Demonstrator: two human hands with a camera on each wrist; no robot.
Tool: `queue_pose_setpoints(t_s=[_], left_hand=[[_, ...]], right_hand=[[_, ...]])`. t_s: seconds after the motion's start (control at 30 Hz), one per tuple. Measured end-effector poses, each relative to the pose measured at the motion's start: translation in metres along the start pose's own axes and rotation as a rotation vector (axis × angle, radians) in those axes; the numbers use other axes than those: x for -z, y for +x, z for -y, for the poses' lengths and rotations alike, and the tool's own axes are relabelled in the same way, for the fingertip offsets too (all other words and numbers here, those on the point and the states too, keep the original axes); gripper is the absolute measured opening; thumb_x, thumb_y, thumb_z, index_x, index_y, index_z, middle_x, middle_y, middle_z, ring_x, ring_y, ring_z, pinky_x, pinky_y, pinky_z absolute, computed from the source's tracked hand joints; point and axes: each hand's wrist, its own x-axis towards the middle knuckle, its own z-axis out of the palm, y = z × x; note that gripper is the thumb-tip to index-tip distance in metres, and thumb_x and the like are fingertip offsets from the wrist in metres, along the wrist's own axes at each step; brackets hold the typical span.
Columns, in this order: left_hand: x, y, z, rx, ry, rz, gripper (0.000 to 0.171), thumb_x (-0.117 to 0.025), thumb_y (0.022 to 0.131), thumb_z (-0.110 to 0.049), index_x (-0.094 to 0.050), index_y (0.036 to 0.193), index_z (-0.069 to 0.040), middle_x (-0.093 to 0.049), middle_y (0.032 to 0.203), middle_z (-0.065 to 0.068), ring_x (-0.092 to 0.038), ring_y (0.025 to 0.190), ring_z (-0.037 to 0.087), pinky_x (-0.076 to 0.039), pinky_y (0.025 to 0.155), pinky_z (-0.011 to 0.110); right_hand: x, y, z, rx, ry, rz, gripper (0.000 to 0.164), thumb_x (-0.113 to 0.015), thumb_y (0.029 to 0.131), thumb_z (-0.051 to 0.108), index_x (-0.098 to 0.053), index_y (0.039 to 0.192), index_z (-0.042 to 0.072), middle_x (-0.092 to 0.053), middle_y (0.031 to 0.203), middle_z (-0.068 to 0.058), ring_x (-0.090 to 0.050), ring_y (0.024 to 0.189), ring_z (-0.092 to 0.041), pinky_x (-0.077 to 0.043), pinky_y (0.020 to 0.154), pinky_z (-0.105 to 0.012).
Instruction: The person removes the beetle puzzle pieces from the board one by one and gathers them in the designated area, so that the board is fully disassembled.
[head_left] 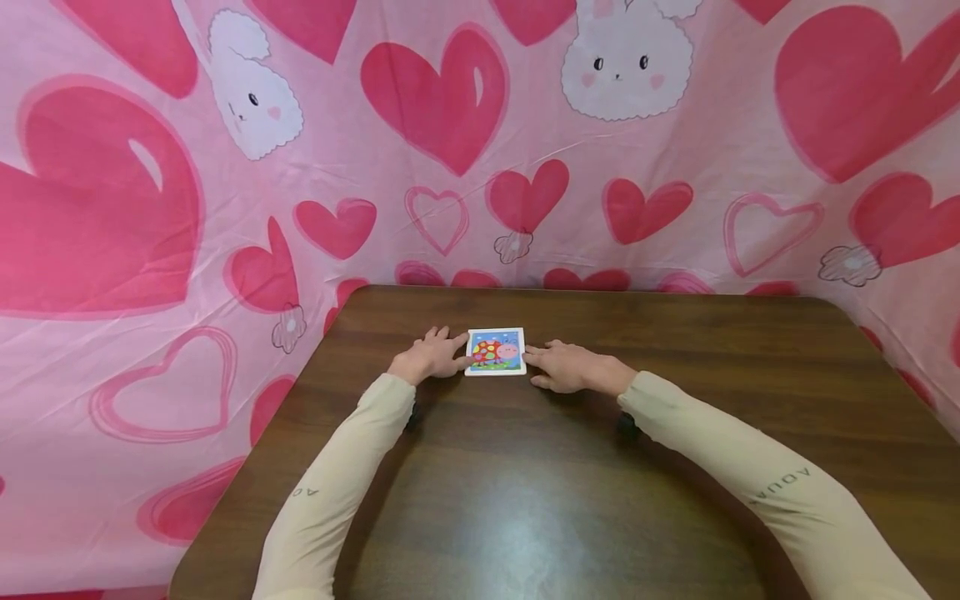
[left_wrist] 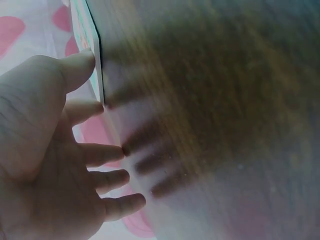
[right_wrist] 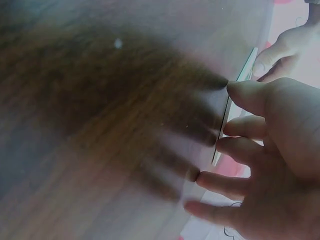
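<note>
A flat square picture board [head_left: 497, 353] with a white border lies on the brown table, showing a red spotted ladybug on a blue ground. At its left side is my left hand [head_left: 431, 356], thumb and index fingertip right at the edge and the other fingers spread on the table. From the opposite side my right hand [head_left: 564, 367] reaches in, its fingertips at the right edge. In the left wrist view the thumb [left_wrist: 80, 70] overlaps the board's rim [left_wrist: 95, 37]. The right wrist view shows fairly straight fingers [right_wrist: 225, 185] along the thin board edge [right_wrist: 246, 70].
The wooden table [head_left: 480, 483] has rounded corners and reflects light near its front. Behind and to the sides hangs a pink cloth [head_left: 465, 200] with hearts and rabbits. Both forearms, in cream sleeves [head_left: 337, 483], reach across the table from the near side.
</note>
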Motion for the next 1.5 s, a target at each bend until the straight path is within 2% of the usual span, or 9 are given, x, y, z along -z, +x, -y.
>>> queue_pose_setpoints(t_s=[0.33, 0.63, 0.83, 1.0, 1.13, 1.4, 1.5], left_hand=[[-0.002, 0.0, -0.004, -0.021, 0.05, -0.013, 0.069, -0.042, 0.09, -0.059, -0.021, 0.148, -0.028, -0.016, 0.153, 0.016, -0.008, 0.14, 0.038, -0.018, 0.108, 0.056], [-0.003, 0.0, -0.012, -0.076, 0.06, -0.028, 0.07, -0.044, 0.09, -0.057, -0.024, 0.148, -0.022, -0.018, 0.153, 0.013, -0.01, 0.14, 0.038, -0.018, 0.108, 0.056], [-0.005, 0.001, -0.017, -0.107, 0.089, -0.04, 0.071, -0.042, 0.091, -0.057, -0.023, 0.148, -0.021, -0.018, 0.154, 0.009, -0.011, 0.14, 0.037, -0.019, 0.108, 0.056], [-0.006, 0.001, -0.023, -0.137, 0.093, -0.048, 0.071, -0.042, 0.091, -0.056, -0.024, 0.148, -0.017, -0.02, 0.154, 0.007, -0.012, 0.14, 0.037, -0.021, 0.107, 0.056], [-0.006, 0.001, -0.028, -0.16, 0.087, -0.053, 0.072, -0.045, 0.09, -0.055, -0.027, 0.147, -0.014, -0.022, 0.153, 0.006, -0.013, 0.14, 0.036, -0.021, 0.107, 0.055], [-0.006, 0.0, -0.035, -0.195, 0.084, -0.066, 0.071, -0.048, 0.09, -0.055, -0.03, 0.146, -0.015, -0.025, 0.152, 0.005, -0.014, 0.14, 0.034, -0.021, 0.108, 0.054], [-0.006, 0.0, -0.039, -0.204, 0.082, -0.062, 0.07, -0.049, 0.09, -0.054, -0.031, 0.146, -0.016, -0.025, 0.152, 0.004, -0.014, 0.14, 0.035, -0.02, 0.108, 0.054]], right_hand=[[0.004, -0.001, 0.002, -0.017, -0.026, 0.001, 0.053, -0.055, 0.092, 0.037, -0.043, 0.139, 0.017, -0.038, 0.146, -0.009, -0.048, 0.119, -0.034, -0.041, 0.092, -0.053], [0.003, -0.006, -0.001, -0.028, -0.005, 0.006, 0.049, -0.058, 0.09, 0.038, -0.048, 0.134, 0.018, -0.033, 0.149, -0.008, -0.047, 0.118, -0.032, -0.043, 0.091, -0.049], [0.001, -0.009, -0.004, -0.015, -0.01, -0.016, 0.044, -0.059, 0.09, 0.036, -0.052, 0.127, 0.014, -0.037, 0.146, -0.011, -0.048, 0.117, -0.031, -0.043, 0.09, -0.049], [0.002, -0.012, -0.007, -0.006, 0.0, -0.036, 0.044, -0.06, 0.089, 0.035, -0.052, 0.126, 0.013, -0.052, 0.131, -0.009, -0.054, 0.099, -0.024, -0.047, 0.08, -0.043], [0.003, -0.015, -0.01, 0.003, 0.02, -0.055, 0.042, -0.061, 0.089, 0.035, -0.053, 0.123, 0.013, -0.06, 0.12, -0.007, -0.053, 0.083, -0.018, -0.047, 0.071, -0.038], [0.002, -0.02, -0.016, 0.032, -0.01, -0.13, 0.028, -0.062, 0.088, 0.032, -0.061, 0.111, 0.015, -0.064, 0.096, -0.003, -0.051, 0.071, -0.016, -0.044, 0.062, -0.034], [0.0, -0.022, -0.018, 0.042, -0.027, -0.152, 0.024, -0.063, 0.088, 0.03, -0.062, 0.106, 0.015, -0.065, 0.093, -0.002, -0.05, 0.069, -0.016, -0.043, 0.061, -0.032]])
